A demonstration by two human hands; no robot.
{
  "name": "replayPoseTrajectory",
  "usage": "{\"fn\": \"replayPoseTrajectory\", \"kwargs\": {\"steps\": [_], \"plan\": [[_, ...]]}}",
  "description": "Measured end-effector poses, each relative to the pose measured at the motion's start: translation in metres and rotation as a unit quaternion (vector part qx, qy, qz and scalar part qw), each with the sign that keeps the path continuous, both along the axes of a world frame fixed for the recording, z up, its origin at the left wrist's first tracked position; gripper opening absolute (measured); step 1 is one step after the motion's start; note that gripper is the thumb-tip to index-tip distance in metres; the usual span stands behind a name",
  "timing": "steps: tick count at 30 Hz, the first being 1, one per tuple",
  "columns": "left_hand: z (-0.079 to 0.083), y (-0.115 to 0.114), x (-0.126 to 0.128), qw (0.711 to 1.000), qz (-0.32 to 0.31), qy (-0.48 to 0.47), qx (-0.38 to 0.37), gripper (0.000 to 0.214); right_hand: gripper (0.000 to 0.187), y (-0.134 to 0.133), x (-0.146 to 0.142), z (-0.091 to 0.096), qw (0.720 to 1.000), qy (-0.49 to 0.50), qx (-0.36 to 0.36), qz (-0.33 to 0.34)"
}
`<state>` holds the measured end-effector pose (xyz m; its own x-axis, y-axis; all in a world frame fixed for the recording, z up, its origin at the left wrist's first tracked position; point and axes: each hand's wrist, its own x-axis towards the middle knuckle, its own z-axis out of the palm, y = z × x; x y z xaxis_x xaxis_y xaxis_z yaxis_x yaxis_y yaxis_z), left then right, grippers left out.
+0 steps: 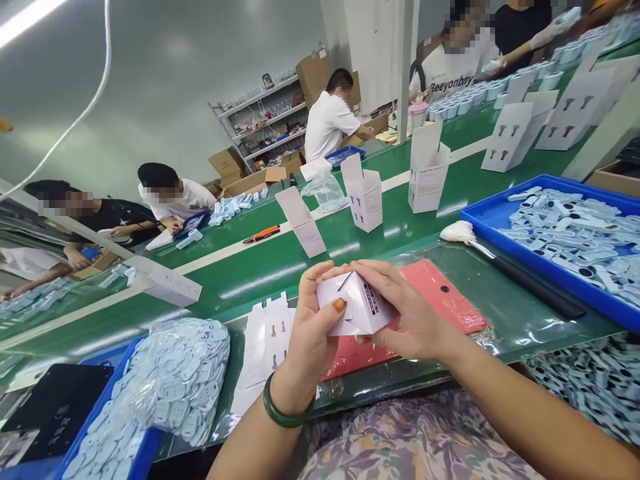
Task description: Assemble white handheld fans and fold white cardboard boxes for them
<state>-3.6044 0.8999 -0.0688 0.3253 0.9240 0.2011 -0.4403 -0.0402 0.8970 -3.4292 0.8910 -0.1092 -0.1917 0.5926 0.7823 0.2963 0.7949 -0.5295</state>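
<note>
Both my hands hold a white cardboard box (357,303) in front of me, its flap end turned toward me. My left hand (317,320), with a green bangle at the wrist, grips its left side, thumb pressed on the end flap. My right hand (407,307) wraps round its right side and top edge. Below the box lies a pink-red folder-like sheet (445,297) in clear plastic. Left of my hands, flat white printed cartons (257,380) lie on the table edge. The inside of the box is hidden.
Open white boxes (430,177) stand along the green conveyor (240,280). A blue tray (545,267) of light-blue parts is at right, beside a black-handled brush (530,287). At left, a bag of light-blue pieces (183,373) rests on a blue bin (145,460). People work across the belt.
</note>
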Motion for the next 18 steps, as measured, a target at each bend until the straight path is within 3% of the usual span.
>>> {"fn": "replayPoseTrajectory", "kwargs": {"steps": [6,18], "plan": [[-0.011,0.004,0.008,0.997,0.048,0.057,0.023,0.033,0.087,-0.002,0.005,-0.006,0.998,-0.058,-0.001,-0.024],[-0.019,0.011,0.002,0.991,0.026,0.105,0.076,0.045,0.089,-0.001,-0.001,-0.014,0.996,-0.073,0.002,-0.054]]}}
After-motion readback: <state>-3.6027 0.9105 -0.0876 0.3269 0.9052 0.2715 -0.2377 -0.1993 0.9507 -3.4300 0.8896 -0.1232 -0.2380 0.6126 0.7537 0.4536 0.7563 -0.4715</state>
